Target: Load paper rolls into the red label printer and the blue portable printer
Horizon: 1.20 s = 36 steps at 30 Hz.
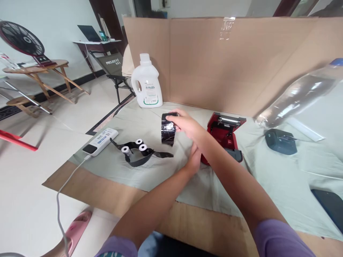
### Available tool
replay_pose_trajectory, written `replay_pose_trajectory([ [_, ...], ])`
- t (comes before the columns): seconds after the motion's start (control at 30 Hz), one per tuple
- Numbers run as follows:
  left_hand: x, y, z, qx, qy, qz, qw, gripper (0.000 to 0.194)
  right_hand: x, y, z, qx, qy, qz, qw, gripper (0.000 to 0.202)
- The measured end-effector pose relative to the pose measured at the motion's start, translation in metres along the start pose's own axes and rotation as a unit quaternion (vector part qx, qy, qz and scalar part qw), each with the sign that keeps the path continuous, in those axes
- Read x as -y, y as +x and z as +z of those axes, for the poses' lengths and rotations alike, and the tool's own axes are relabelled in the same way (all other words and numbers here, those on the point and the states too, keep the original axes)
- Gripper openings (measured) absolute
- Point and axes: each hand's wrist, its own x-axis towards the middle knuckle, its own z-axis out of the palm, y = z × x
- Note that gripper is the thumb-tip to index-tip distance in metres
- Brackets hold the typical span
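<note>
A wide roll of shiny black tape (168, 131) is pinched at its upper right side by my right hand (184, 123), held above the cloth. My left hand (195, 157) is lower, beside the open red device (222, 134); my right forearm partly covers it and its fingers are hidden. The device's lid is raised, and my right forearm crosses in front of its body. Left of the tape roll, small white paper rolls (143, 147) lie on the cloth with a loose black strip (140, 161) around and between them.
A white power strip (100, 142) lies at the left and a white jug (148, 84) stands behind. Cardboard (214, 64) forms a back wall. At right are a large clear bottle (300, 96), a dark device (281, 141) and a phone (328, 205).
</note>
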Motion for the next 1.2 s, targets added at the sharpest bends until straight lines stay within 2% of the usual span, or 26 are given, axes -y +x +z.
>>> replay_pose_trajectory([
  [0.1, 0.002, 0.004, 0.001, 0.023, -0.007, 0.003, 1.0, 0.027, -0.007, 0.017, 0.02, -0.036, -0.126, -0.027, 0.991, 0.03],
  [0.17, 0.001, 0.008, 0.003, 0.028, 0.0, 0.003, 1.0, 0.025, -0.011, 0.025, 0.03, -0.037, -0.244, -0.058, 0.967, 0.033],
  [0.27, -0.002, 0.011, 0.003, 0.031, 0.01, -0.004, 0.999, 0.026, -0.015, 0.037, 0.043, 0.011, -0.396, -0.071, 0.915, 0.029],
  [0.37, -0.005, 0.009, 0.0, 0.047, 0.01, -0.01, 0.999, 0.031, -0.022, 0.049, 0.055, 0.069, -0.47, -0.05, 0.879, 0.029],
  [0.47, -0.007, 0.006, -0.003, 0.059, 0.006, -0.016, 0.998, 0.035, -0.034, 0.059, 0.064, 0.082, -0.489, -0.039, 0.867, 0.034],
  [0.67, -0.004, 0.01, -0.002, 0.052, -0.007, -0.013, 0.999, 0.039, -0.053, 0.067, 0.07, 0.061, -0.52, -0.027, 0.852, 0.037],
  [0.83, 0.0, 0.01, -0.001, 0.043, -0.015, 0.001, 0.999, 0.039, -0.053, 0.067, 0.071, 0.036, -0.548, -0.032, 0.835, 0.037],
  [1.03, 0.005, 0.013, -0.004, 0.057, -0.018, 0.008, 0.998, 0.039, -0.05, 0.061, 0.071, -0.006, -0.562, -0.041, 0.826, 0.053],
  [1.13, 0.006, 0.013, -0.005, 0.053, -0.01, 0.012, 0.998, 0.037, -0.045, 0.052, 0.071, -0.047, -0.555, -0.116, 0.823, 0.056],
  [1.2, 0.006, 0.012, -0.006, 0.051, 0.002, 0.01, 0.999, 0.035, -0.038, 0.046, 0.072, -0.03, -0.527, -0.199, 0.826, 0.049],
])
